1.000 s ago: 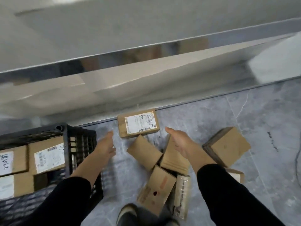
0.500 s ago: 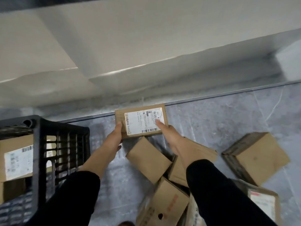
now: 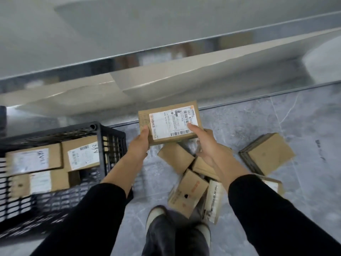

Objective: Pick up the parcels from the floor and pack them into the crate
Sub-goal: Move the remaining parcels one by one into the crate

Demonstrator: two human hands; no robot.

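Head view: the left hand [image 3: 140, 145] and right hand [image 3: 204, 143] grip the labelled parcel [image 3: 166, 119] by its near corners, thumbs on top, just right of the black crate [image 3: 114, 145]. Three boxes [image 3: 81, 156] fill the crate's far side. Loose parcels [image 3: 267, 154] crowd the floor [image 3: 304, 126] beneath the right forearm.

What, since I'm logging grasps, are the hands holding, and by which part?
Together they hold the labelled parcel: left hand on its left end, right hand on its near right corner, thumbs on top.
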